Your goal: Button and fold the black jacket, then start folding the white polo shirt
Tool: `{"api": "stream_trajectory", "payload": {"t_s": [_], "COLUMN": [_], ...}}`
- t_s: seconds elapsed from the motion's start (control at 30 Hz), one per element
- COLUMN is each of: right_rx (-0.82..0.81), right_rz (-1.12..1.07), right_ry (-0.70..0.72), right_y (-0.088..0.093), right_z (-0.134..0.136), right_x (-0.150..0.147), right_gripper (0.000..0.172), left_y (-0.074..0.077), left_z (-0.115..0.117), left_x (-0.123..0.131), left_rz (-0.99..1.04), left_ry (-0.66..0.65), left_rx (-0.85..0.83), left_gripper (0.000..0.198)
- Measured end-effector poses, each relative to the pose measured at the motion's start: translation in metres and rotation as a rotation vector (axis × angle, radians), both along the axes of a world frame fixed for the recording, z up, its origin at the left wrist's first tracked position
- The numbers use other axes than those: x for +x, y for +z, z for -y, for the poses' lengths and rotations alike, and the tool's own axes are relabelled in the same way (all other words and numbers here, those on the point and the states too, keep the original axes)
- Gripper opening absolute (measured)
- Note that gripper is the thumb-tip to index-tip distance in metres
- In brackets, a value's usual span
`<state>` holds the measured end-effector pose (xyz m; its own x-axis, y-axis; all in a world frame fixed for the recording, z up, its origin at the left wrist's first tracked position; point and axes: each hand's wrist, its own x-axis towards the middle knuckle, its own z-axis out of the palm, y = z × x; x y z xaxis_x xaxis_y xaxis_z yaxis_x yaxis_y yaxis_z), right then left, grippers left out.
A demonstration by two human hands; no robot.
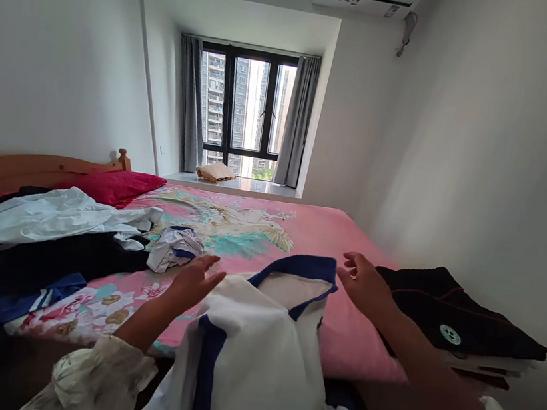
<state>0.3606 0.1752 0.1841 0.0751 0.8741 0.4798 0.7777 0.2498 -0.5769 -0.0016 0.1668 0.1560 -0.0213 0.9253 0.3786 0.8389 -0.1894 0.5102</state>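
Fingers of left hand (195, 282) and right hand (364, 281) spread, empty, flanking white garment (255, 344), clothes heap (48, 229) left, black stack (450, 316) right.

We are looking at a matt cloth garment (255, 344) on a smooth cloth bedsheet (340, 234) — and a smooth wooden headboard (31, 168).

Two open hands, left hand (196, 280) and right hand (363, 281), flank a white blue-trimmed cloth garment (261, 338) at lower centre on a pink floral bedsheet (250, 229).
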Motion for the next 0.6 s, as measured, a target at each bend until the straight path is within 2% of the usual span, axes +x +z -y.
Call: {"api": "stream_trajectory", "payload": {"t_s": [0.1, 0.2, 0.33, 0.43, 0.53, 0.6], "right_rx": [-0.076, -0.135, -0.308, -0.399, -0.443, -0.482], "right_rz": [0.07, 0.113, 0.093, 0.076, 0.109, 0.145], "right_ry": [0.163, 0.3, 0.358, 0.39, 0.424, 0.444], "right_y": [-0.05, -0.075, -0.097, -0.119, -0.14, -0.15], "right_z": [-0.011, -0.016, -0.041, -0.066, -0.088, -0.1], "right_x": [-0.007, -0.025, -0.062, -0.093, -0.124, -0.141], "right_gripper": [0.027, 0.02, 0.019, 0.025, 0.037, 0.039], "left_y": [-0.069, -0.117, -0.157, -0.181, -0.204, -0.217], "left_z": [0.01, 0.026, 0.038, 0.045, 0.052, 0.059], "left_x": [0.0, -0.001, -0.005, -0.01, -0.018, -0.025], "left_rz": [-0.071, -0.116, -0.165, -0.17, -0.043, 0.108], "left_ry": [-0.084, -0.062, 0.014, 0.06, 0.029, -0.017], "left_rx": [-0.077, -0.216, -0.327, -0.262, -0.156, -0.113], "left_gripper": [0.053, 0.054, 0.057, 0.038, 0.018, 0.025]}}
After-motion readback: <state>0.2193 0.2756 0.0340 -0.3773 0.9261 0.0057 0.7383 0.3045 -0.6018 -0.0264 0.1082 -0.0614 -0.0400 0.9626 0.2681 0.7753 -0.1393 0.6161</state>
